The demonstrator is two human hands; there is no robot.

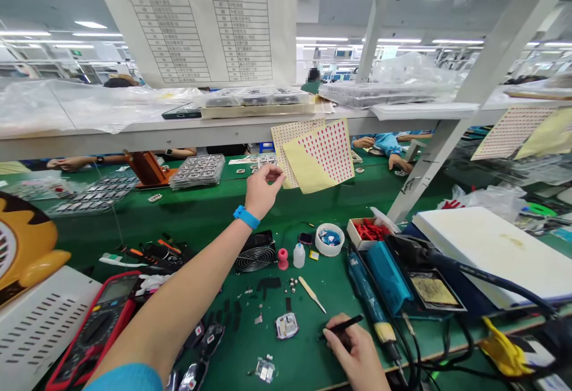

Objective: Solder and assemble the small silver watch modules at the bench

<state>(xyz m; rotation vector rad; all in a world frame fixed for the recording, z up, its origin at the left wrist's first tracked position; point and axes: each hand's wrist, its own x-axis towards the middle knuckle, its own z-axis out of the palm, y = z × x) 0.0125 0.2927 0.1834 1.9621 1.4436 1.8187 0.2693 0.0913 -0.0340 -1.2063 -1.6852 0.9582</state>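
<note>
My left hand [264, 191], with a blue band at the wrist, reaches forward to the lower left edge of the yellow sticker sheets [319, 155] hanging from the shelf. Its thumb and index finger are pinched together at that edge; whether a sticker is between them is too small to tell. Low on the right, my right hand [353, 349] holds a black pen-like tool [351, 323] just above the green mat. Left of it lies a small white device [286, 325] with its inside exposed. Small clear parts [265, 369] lie nearer the front edge.
A fan [255, 254], a white bottle [299, 255] and a round white dish [329, 239] stand mid-table. The soldering tool [370, 295] and cables lie right, a red multimeter [96, 325] left. Across the shelf, other people's hands [397, 161] are at work.
</note>
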